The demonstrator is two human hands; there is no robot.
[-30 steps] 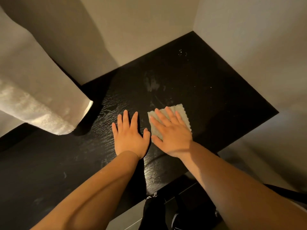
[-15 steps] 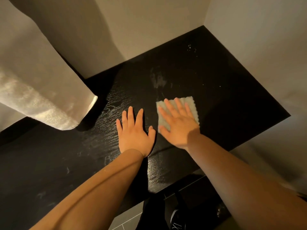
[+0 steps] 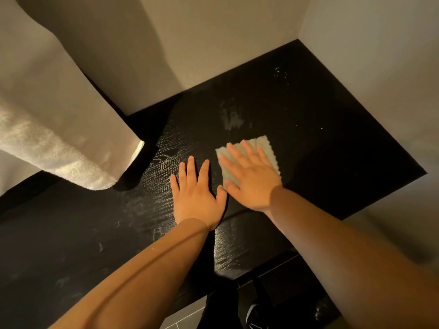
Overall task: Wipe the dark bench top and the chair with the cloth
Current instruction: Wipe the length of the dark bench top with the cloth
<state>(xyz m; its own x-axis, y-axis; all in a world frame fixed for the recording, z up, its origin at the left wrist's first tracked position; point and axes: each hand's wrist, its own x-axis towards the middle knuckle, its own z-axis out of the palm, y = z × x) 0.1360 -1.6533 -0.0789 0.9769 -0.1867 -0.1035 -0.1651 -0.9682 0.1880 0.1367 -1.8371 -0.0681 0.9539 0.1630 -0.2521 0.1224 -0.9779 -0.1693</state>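
The right grip, fingers spread flat, presses the cloth on the dark counter; the left grip lies spread at its 9 o'clock. Not pinched, the cloth may slip out, and the smear at 12 o'clock may be missed.

A single wide-angle camera on the person's head looks forward and steeply down onto the dark bench top from close above. It faces the wall corner; the left forearm and right forearm enter from the bottom edge.
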